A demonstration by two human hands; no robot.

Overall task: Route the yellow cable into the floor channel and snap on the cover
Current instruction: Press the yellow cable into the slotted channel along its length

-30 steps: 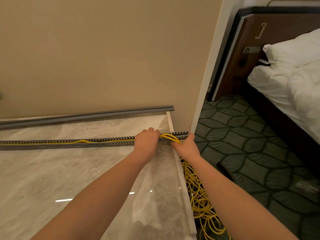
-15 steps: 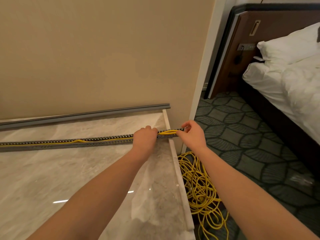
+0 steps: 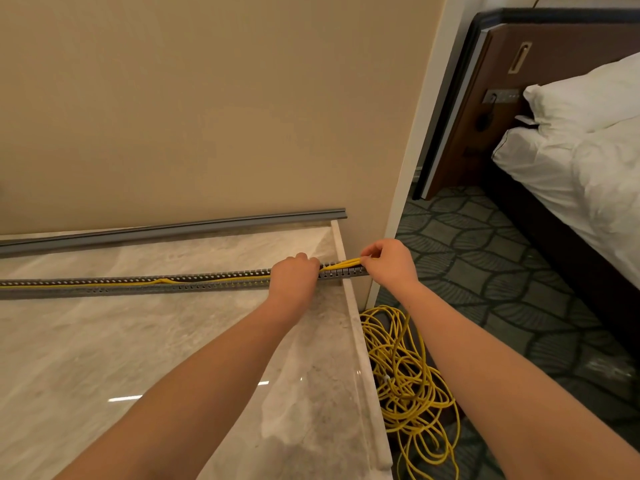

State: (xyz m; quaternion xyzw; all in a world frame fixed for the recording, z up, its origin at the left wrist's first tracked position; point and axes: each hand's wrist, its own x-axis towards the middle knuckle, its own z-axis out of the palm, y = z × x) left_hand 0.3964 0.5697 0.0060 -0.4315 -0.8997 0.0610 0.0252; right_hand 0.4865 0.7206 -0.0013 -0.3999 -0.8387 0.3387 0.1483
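Head view | spare coil (image 3: 408, 372) tangled on patterned carpet (image 3: 485, 271) | grey cover (image 3: 173, 231) flat along wall (image 3: 207, 116) | left hand (image 3: 294, 274) grips slotted channel (image 3: 138, 285) | right hand (image 3: 389, 262) pinches yellow cable (image 3: 341, 264)

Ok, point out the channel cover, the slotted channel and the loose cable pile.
channel cover (image 3: 173, 230), head view, middle of the grey strip
slotted channel (image 3: 104, 289), head view, near side wall
cable pile (image 3: 407, 377), head view, centre of tangle

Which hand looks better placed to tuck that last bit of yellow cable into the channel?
Probably the right hand: it pinches the yellow cable at the channel end, while the left hand grips the channel.
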